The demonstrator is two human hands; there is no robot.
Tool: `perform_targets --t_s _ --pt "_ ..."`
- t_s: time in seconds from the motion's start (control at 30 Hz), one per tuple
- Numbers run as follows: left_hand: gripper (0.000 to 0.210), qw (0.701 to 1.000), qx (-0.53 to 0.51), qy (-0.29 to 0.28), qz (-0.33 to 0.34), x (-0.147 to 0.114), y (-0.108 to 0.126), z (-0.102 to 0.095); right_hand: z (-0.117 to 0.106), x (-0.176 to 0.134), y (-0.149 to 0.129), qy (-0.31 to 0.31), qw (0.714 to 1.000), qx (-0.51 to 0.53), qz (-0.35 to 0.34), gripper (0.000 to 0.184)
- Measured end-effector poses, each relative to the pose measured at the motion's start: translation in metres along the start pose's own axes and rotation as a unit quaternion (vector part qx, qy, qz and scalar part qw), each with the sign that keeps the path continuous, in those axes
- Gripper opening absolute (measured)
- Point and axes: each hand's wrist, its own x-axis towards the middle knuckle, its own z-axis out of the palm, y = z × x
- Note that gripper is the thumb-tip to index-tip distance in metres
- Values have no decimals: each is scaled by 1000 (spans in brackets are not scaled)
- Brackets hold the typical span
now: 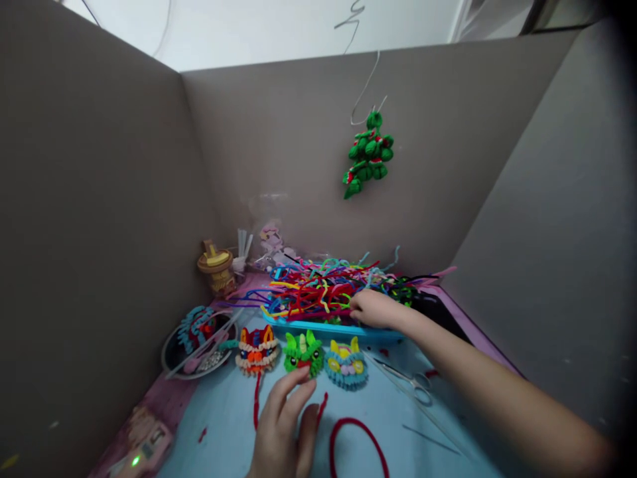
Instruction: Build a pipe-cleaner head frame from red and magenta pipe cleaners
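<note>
My right hand (375, 309) reaches over the front rim of a blue tray (318, 326). Its fingers are curled in among the heaped, many-coloured pipe cleaners (318, 292), and the fingertips are partly hidden. My left hand (288, 425) hovers low over the table, thumb and fingers apart. Beside its thumb a red pipe cleaner end (322, 403) shows, and a red loop (357, 425) lies to the right. Three animal heads of twisted pipe cleaner sit before the tray: an orange one (257, 352), a green one (303, 355) and a blue one (347, 365).
Scissors (413, 382) and a thin dark rod (430, 439) lie at right. On the left are a bowl (174, 368) with a blue-and-red piece, a lidded brown cup (215, 269) and a pink device (144, 445) with a green light. A green ornament (371, 153) hangs on the back panel.
</note>
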Motion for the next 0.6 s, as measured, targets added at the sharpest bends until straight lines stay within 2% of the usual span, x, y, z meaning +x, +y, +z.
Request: perform_targets --t_s 0.07,0.13,0.2,0.27,0.33,0.4,0.47,0.5,0.53,0.6 --pt "33 1000 -12 -12 -8 0 1 0 -18 -15 1 66 998 -3 -4 27" --pt "29 998 -39 -36 -24 2 3 -1 -38 -35 7 67 997 -26 24 23" --pt "25 994 -74 -62 -57 4 8 -1 -58 -59 20 57 988 -86 113 19" --pt "20 983 -111 -85 -119 5 13 -1 -74 -84 34 62 972 -124 190 19" --pt "19 960 -153 -98 -213 7 18 0 -84 -106 42 111 964 -133 202 19" --pt "24 918 -213 -98 -320 9 20 0 -85 -121 35 194 958 -111 180 21" --pt "38 866 -292 -93 -395 12 19 0 -75 -127 11 237 965 -36 108 24" --pt "46 843 -335 -84 -412 13 18 0 -66 -126 -6 223 974 22 45 27" --pt "52 823 -378 -69 -419 16 17 -1 -54 -124 -24 182 980 76 -21 28" --pt "51 782 -455 -17 -426 21 12 -4 -28 -116 -58 103 979 127 -125 25"
